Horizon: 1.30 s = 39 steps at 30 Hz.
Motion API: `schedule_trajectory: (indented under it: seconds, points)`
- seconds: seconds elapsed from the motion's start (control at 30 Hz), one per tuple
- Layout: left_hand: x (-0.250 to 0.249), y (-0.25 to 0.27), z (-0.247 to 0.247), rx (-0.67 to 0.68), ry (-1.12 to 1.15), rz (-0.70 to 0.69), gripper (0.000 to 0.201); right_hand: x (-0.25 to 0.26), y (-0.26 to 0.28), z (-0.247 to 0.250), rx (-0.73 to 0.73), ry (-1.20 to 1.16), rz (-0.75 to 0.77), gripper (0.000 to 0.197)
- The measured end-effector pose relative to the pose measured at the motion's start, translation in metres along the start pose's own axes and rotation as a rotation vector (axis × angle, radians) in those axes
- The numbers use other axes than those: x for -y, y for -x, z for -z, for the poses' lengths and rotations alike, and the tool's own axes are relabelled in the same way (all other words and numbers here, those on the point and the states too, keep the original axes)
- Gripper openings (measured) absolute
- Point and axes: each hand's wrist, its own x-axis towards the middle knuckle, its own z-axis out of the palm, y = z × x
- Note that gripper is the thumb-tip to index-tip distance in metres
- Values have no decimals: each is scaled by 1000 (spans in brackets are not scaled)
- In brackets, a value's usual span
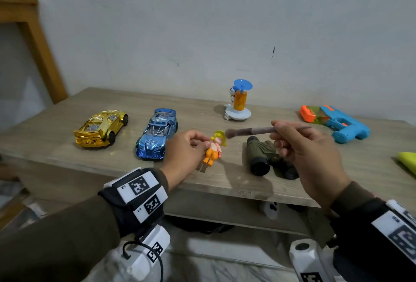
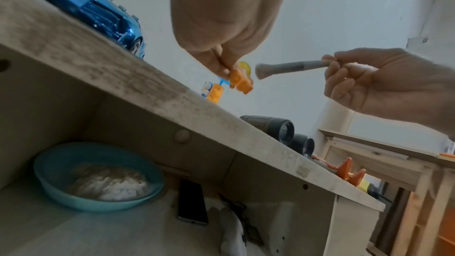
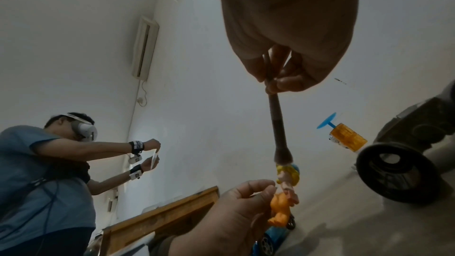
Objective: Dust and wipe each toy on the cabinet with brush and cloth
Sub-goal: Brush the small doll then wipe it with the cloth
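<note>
My left hand point(image 1: 190, 148) pinches a small figure point(image 1: 214, 148) with a yellow cap and orange trousers, held above the cabinet top point(image 1: 67, 146). My right hand point(image 1: 299, 146) pinches the handle of a thin brush point(image 1: 252, 131). The bristle tip points left and touches the figure's head. In the left wrist view the figure point(image 2: 240, 81) hangs from my fingers with the brush point(image 2: 290, 67) just to its right. In the right wrist view the brush point(image 3: 278, 124) points down onto the figure point(image 3: 285, 188).
On the cabinet stand a gold toy car point(image 1: 100, 128), a blue toy car point(image 1: 157, 133), dark green binoculars point(image 1: 267, 157), a blue-and-orange suction toy point(image 1: 238, 101), a blue water gun point(image 1: 335, 121) and a yellow item point(image 1: 408, 162) at the right edge. Below, a blue bowl point(image 2: 96, 178) and phone point(image 2: 192, 201).
</note>
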Motion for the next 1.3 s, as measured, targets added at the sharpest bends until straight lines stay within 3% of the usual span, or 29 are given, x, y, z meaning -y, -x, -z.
schedule_trajectory:
  seconds: [0.2,0.3,0.4,0.6,0.77,0.9,1.07,1.2,1.3]
  points:
    - [-15,18,-1,-131,136,-145,24,18,20,2,-68,78,328,16]
    - [-24,25,-3,-152,174,-186,24,22,32,2,-46,300,486,14]
    - [-32,31,-4,-156,224,-187,23,22,41,6,12,510,513,21]
    - [-46,39,-7,-123,298,-195,21,35,52,11,-103,486,757,20]
    - [-50,43,-13,-130,312,-218,21,36,55,11,39,625,718,31]
    - [-52,45,-13,-114,321,-216,18,42,58,15,-46,535,818,25]
    - [-54,49,-12,-124,332,-240,15,42,58,13,34,624,790,31]
    - [-53,50,-9,-119,301,-273,19,49,58,15,-92,474,885,21]
    - [-53,49,-7,-129,267,-315,21,52,56,14,-54,491,893,20]
